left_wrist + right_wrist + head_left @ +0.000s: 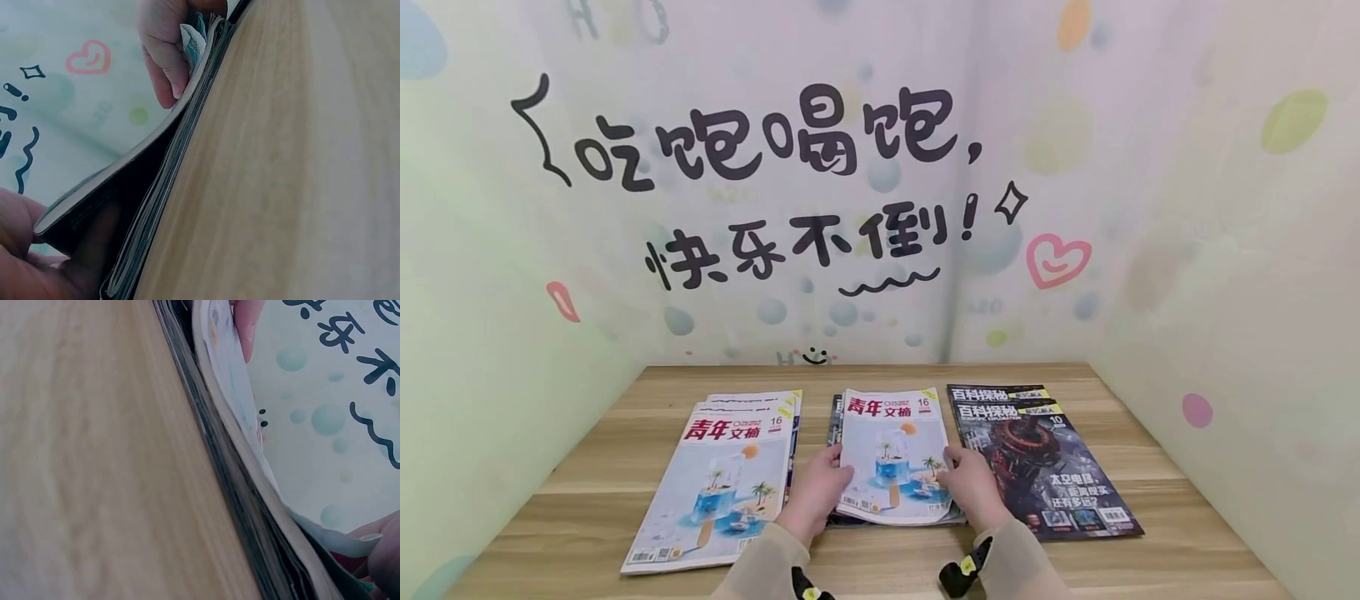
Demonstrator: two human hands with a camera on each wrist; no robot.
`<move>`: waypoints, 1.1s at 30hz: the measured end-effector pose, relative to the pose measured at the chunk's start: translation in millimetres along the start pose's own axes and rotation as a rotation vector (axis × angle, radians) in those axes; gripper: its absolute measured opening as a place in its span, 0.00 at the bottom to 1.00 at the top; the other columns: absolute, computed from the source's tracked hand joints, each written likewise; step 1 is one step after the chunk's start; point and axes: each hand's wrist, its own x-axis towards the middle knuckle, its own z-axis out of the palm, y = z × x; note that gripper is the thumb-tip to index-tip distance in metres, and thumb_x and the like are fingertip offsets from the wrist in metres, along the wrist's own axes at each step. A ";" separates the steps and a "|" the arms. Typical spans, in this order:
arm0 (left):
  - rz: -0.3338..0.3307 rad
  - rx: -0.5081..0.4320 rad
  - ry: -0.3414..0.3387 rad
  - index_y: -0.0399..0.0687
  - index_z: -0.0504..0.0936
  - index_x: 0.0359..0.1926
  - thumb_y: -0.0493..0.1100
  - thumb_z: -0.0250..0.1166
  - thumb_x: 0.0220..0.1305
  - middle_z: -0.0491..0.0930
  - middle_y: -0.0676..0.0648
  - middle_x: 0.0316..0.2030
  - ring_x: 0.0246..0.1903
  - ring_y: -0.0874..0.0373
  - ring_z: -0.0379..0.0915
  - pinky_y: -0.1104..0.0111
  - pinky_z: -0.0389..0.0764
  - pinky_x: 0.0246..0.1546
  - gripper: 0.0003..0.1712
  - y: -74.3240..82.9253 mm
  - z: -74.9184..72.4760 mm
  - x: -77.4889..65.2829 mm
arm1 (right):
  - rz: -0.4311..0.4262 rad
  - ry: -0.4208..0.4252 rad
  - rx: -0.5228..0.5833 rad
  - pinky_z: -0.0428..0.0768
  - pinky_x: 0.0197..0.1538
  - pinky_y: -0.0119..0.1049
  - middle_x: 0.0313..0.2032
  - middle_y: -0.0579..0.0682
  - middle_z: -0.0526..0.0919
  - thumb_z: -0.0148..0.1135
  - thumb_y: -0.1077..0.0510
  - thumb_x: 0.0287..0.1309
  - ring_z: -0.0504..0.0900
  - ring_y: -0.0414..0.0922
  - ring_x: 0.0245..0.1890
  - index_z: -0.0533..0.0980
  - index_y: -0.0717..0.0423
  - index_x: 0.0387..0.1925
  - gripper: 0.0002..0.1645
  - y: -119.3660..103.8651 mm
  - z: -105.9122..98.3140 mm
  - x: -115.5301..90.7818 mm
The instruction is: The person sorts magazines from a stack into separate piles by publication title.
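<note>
Left grip and right grip pinch opposite edges of the middle 青年文摘 magazine, probably to keep it steady above the darker magazines beneath

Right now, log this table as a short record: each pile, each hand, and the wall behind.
Surface: wood-grain table
Left pile: white-covered magazines, overlapping
Middle pile: white magazine on top, dark magazines underneath
Right pile: dark-covered magazines, overlapping
Left hand: holds the white magazine's left side, raised above the layers below
Right hand: holds its right side
Wall: black lettering, pink heart
</note>
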 end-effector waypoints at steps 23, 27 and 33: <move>-0.135 -0.527 -0.109 0.40 0.46 0.75 0.32 0.47 0.69 0.57 0.30 0.66 0.56 0.43 0.66 0.61 0.74 0.51 0.36 -4.2 -2.5 0.6 | 0.063 0.015 0.232 0.77 0.46 0.43 0.56 0.65 0.73 0.62 0.60 0.57 0.77 0.51 0.44 0.64 0.67 0.66 0.36 -5.6 -6.8 -2.1; -0.145 -0.555 -0.099 0.39 0.46 0.75 0.31 0.47 0.69 0.56 0.29 0.65 0.56 0.43 0.66 0.61 0.75 0.51 0.36 -4.3 -3.3 0.6 | 0.105 0.001 0.268 0.76 0.51 0.48 0.58 0.66 0.71 0.64 0.59 0.57 0.76 0.54 0.49 0.61 0.66 0.68 0.39 -3.3 -8.6 -1.1; -0.135 -0.503 -0.082 0.40 0.47 0.75 0.32 0.48 0.69 0.58 0.30 0.65 0.54 0.44 0.68 0.61 0.74 0.50 0.36 -4.3 -4.8 0.2 | 0.119 -0.032 0.277 0.68 0.61 0.55 0.63 0.69 0.66 0.65 0.60 0.56 0.71 0.57 0.57 0.61 0.67 0.67 0.40 1.1 -10.4 1.7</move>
